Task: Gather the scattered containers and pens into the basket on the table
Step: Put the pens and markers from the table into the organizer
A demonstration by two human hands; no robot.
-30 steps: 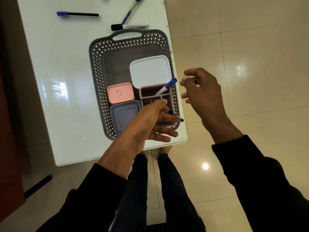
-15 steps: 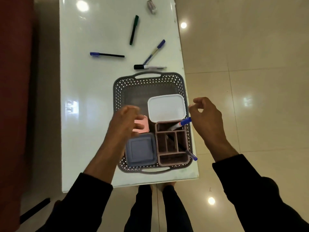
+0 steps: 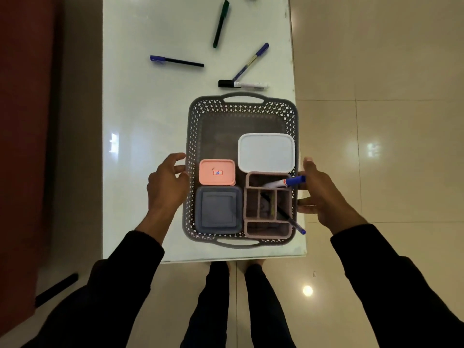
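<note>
Left hand (image 3: 167, 183) sits at the left wall of the grey basket (image 3: 242, 102), fingers loosely spread, contact uncertain. Right hand (image 3: 320, 194) flanks the right wall, fingers extended, holding nothing. Four pens lie beyond the basket on the table (image 3: 150, 121).

The basket (image 3: 242, 106) sits at the table's (image 3: 150, 121) near right corner, holding three lidded containers (image 3: 266, 151) and a divided organizer (image 3: 268, 204); four pens (image 3: 177, 61) lie beyond it.
</note>
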